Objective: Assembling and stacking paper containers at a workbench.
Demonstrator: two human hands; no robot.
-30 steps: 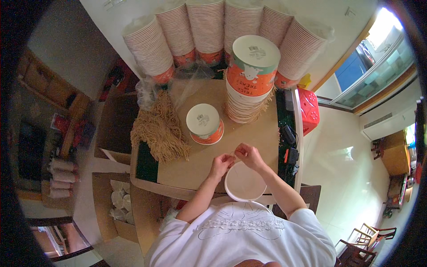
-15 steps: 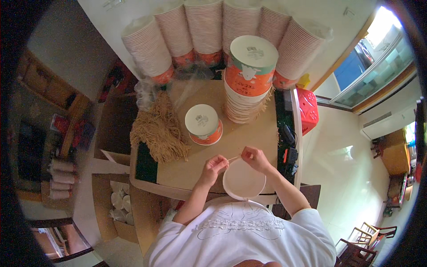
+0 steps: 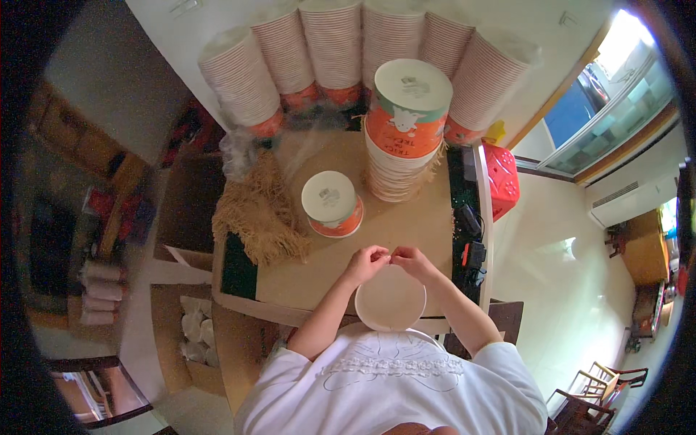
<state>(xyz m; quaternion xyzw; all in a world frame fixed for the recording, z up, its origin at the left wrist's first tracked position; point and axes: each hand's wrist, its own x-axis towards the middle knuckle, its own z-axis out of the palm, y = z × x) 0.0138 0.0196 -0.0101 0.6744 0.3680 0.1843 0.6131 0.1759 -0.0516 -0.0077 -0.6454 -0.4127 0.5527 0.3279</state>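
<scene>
A white paper bucket [image 3: 390, 303] is at the table's near edge against my shirt, its open mouth facing up. At its far rim my left hand [image 3: 368, 262] and my right hand [image 3: 412, 262] meet, fingertips pinched close together. A thin tan cord ran between them a moment ago; now the fingers mostly hide it. Beyond my hands, an orange and green paper bucket [image 3: 331, 199] stands upside down. To its left lies a loose bundle of tan twine cords [image 3: 264, 210]. Farther right rises a stack of upturned buckets [image 3: 407, 130], some cord ends poking out at its side.
Tall wrapped stacks of paper buckets [image 3: 330, 58] line the back by the wall. Black cables and a small orange-black device [image 3: 473, 255] lie along the right edge, beside a red plastic stool [image 3: 500, 181]. An open cardboard box [image 3: 170, 341] with white bundles stands at lower left.
My hands have come together from slightly apart, the left moving right. The cord stretched between them no longer shows clearly. The bucket has shifted slightly left and toward me.
</scene>
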